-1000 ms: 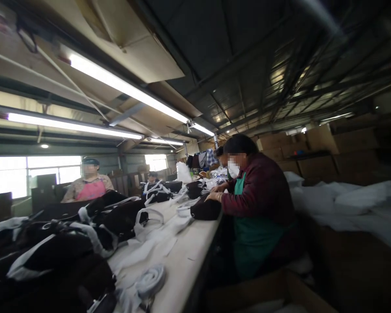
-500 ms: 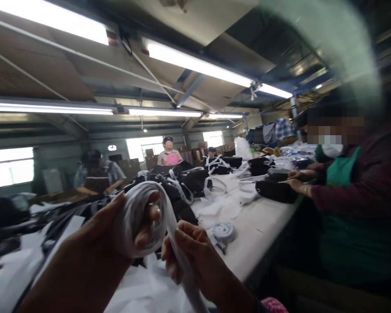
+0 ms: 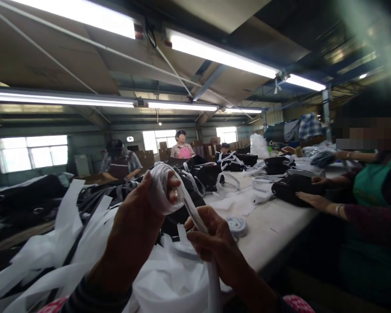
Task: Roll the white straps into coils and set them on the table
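My left hand [image 3: 143,213] is raised and wrapped round a coil of white fabric strap [image 3: 159,191], with fingertips poking through the coil's middle. From the coil the loose strap [image 3: 190,208] runs down to my right hand [image 3: 211,243]. There the strap is pinched between thumb and fingers, and its tail hangs below the hand. A second rolled strap [image 3: 237,226] lies flat on the table just beyond my right hand. Below both hands spreads a heap of white fabric strips [image 3: 169,278].
Black fabric pieces with white straps [image 3: 211,176] are piled along the table [image 3: 263,226]. More dark fabric [image 3: 29,195] lies at the left. A co-worker in a green apron [image 3: 374,178] handles a black piece [image 3: 291,189] at the right edge. Other people sit or stand farther back.
The view has turned left, so the surroundings sit farther right. The coil in my left hand is higher and tilted differently, and the co-worker's hands have moved over the black piece.
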